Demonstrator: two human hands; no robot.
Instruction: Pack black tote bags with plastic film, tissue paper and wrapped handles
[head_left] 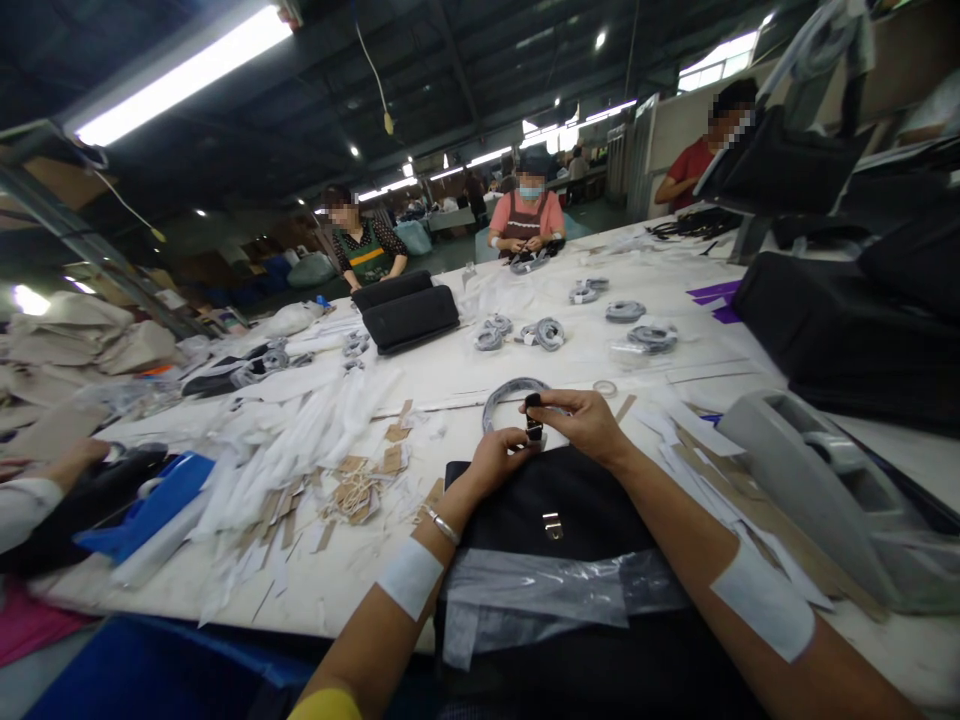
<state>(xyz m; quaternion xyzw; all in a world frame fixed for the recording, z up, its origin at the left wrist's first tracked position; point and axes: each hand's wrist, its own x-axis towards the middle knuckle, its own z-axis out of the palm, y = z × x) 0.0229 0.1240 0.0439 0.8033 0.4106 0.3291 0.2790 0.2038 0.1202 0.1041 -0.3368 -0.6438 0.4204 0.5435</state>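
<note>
A black bag (pixel 510 505) lies before me at the table's near edge, with a metal clasp (pixel 553 526) on its flap and clear plastic film (pixel 547 592) across it. At the bag's far end, my right hand (pixel 589 422) pinches the upper part of a short black strap (pixel 533 402) with a buckle. My left hand (pixel 495 458) is closed on the lower part of that strap, close to the bag's top. Just beyond both hands arches a plastic-wrapped handle (pixel 499 400). My fingers partly cover the strap, so its lower end is hidden.
White plastic sleeves (pixel 262 470) and brown tags (pixel 356 492) litter the left side. Wrapped handle coils (pixel 547 333) and another black bag (pixel 412 318) lie farther back. A grey tape dispenser (pixel 817 490) stands right. Co-workers sit across the table; another person's hand (pixel 79 460) is far left.
</note>
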